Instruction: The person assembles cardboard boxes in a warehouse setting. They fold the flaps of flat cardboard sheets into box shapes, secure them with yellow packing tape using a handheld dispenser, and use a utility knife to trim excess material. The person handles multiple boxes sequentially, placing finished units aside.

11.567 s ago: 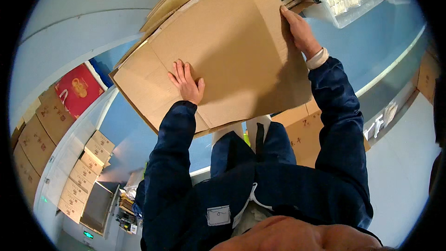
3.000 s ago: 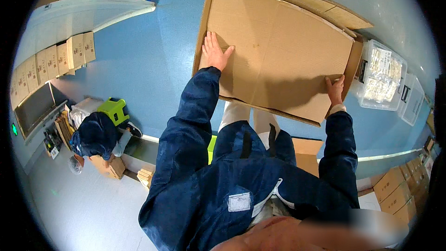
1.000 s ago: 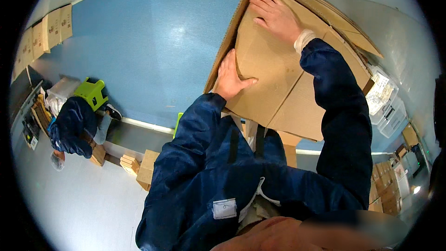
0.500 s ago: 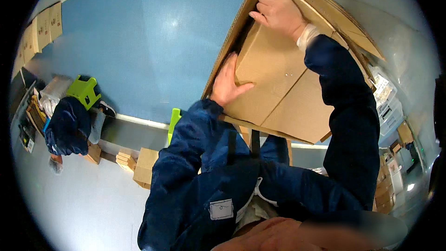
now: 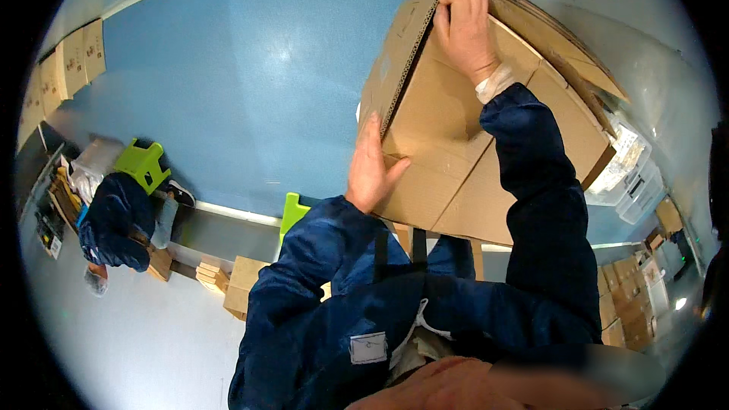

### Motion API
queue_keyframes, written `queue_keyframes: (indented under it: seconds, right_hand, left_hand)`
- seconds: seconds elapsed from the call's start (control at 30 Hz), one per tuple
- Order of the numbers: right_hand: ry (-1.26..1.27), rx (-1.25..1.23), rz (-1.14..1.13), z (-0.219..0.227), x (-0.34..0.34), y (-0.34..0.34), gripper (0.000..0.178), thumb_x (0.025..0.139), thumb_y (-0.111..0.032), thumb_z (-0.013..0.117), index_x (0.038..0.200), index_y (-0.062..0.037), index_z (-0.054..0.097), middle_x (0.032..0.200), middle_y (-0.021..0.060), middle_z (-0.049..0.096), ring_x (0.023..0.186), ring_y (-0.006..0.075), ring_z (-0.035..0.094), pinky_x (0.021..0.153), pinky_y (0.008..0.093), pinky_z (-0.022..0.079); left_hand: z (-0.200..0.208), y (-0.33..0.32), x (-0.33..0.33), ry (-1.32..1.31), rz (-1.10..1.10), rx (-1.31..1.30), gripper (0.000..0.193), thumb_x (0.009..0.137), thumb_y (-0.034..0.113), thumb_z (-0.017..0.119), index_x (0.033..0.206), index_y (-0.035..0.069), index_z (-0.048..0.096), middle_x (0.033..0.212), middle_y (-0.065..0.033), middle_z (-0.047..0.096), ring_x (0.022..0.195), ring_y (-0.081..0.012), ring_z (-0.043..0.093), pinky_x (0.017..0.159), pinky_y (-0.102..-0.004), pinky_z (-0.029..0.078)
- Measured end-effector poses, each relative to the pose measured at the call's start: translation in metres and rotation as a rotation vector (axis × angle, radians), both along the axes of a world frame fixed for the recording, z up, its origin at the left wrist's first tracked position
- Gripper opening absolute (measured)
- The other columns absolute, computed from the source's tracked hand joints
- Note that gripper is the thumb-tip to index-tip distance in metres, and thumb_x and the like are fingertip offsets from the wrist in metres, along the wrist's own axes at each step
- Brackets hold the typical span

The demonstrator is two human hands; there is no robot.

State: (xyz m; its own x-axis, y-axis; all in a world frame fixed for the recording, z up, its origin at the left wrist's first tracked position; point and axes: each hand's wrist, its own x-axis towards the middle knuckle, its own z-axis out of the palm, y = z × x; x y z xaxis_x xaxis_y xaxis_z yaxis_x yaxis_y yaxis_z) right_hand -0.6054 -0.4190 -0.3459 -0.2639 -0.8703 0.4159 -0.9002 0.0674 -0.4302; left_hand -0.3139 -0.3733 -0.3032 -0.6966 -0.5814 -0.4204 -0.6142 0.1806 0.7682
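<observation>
A large brown cardboard box [image 5: 433, 175] is in front of me, its crease running across the broad face and its left panel [image 5: 399, 42] seen from the outer side. At the far corner my right hand [image 5: 465, 34] has its fingers curled over the top edge of the cardboard, gripping it. My left hand [image 5: 372, 171] lies against the near left edge, fingers stretched out and thumb spread over the broad face. The underside of the box is hidden.
More flat cardboard [image 5: 562, 38] leans behind the box at the right. Clear plastic bins [image 5: 634, 182] stand beside it. A green stool [image 5: 291, 214] is left of my knees. Further left, a person in dark clothes [image 5: 118, 216] bends near another green stool [image 5: 143, 163]. Cartons [image 5: 247, 285] sit nearby.
The left panel has swung so that its outer face now shows. My right hand has shifted slightly right along the far edge, and my left hand has come a little nearer.
</observation>
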Motion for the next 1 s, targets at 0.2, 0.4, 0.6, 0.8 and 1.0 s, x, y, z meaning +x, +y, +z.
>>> queue_keyframes:
  seconds: [0.2, 0.4, 0.6, 0.8, 1.0]
  right_hand:
    - [0.147, -0.075, -0.329, 0.022, -0.003, 0.013, 0.034, 0.080, -0.012, 0.063, 0.112, -0.0059, 0.055, 0.120, 0.0126, 0.053, 0.106, 0.0343, 0.049, 0.091, 0.0463, 0.038]
    - [0.126, 0.307, -0.575, 0.022, -0.036, 0.097, 0.035, 0.082, -0.029, 0.063, 0.108, -0.0050, 0.059, 0.107, 0.0138, 0.058, 0.103, 0.0330, 0.052, 0.094, 0.0464, 0.036]
    - [-0.093, 0.100, -0.441, 0.061, -0.042, 0.146, 0.048, 0.077, -0.022, 0.067, 0.119, -0.0008, 0.055, 0.127, 0.0191, 0.051, 0.122, 0.0377, 0.043, 0.108, 0.0476, 0.029]
    - [0.160, 0.495, -1.073, 0.105, -0.055, 0.428, 0.080, 0.076, -0.025, 0.077, 0.138, 0.0020, 0.036, 0.139, 0.0232, 0.040, 0.130, 0.0364, 0.037, 0.108, 0.0408, 0.032]
    - [-0.714, 0.596, -1.240, 0.073, -0.008, 0.536, 0.058, 0.086, -0.029, 0.065, 0.128, 0.0051, 0.043, 0.124, 0.0282, 0.052, 0.112, 0.0433, 0.053, 0.092, 0.0446, 0.045]
  left_hand:
    - [-0.001, 0.016, 0.000, -0.028, -0.017, -0.154, 0.093, 0.074, 0.019, 0.077, 0.143, -0.006, 0.021, 0.141, -0.0278, 0.037, 0.128, -0.0411, 0.041, 0.106, -0.0423, 0.037]
    - [0.000, 0.031, -0.017, -0.045, -0.059, -0.132, 0.098, 0.072, 0.022, 0.079, 0.144, -0.006, 0.019, 0.143, -0.0282, 0.033, 0.131, -0.0416, 0.037, 0.108, -0.0419, 0.033]
    - [0.010, 0.042, -0.014, -0.156, -0.066, -0.163, 0.110, 0.070, 0.028, 0.083, 0.144, -0.009, 0.011, 0.148, -0.0268, 0.023, 0.137, -0.0376, 0.026, 0.114, -0.0408, 0.022]
    - [0.015, 0.045, -0.015, -0.091, -0.149, -0.278, 0.105, 0.074, 0.027, 0.080, 0.144, -0.009, 0.011, 0.148, -0.0275, 0.021, 0.138, -0.0385, 0.022, 0.115, -0.0421, 0.020]
    - [-0.009, 0.044, 0.003, -0.062, -0.169, -0.275, 0.110, 0.073, 0.033, 0.081, 0.143, -0.013, 0.010, 0.147, -0.0320, 0.019, 0.138, -0.0426, 0.021, 0.114, -0.0437, 0.020]
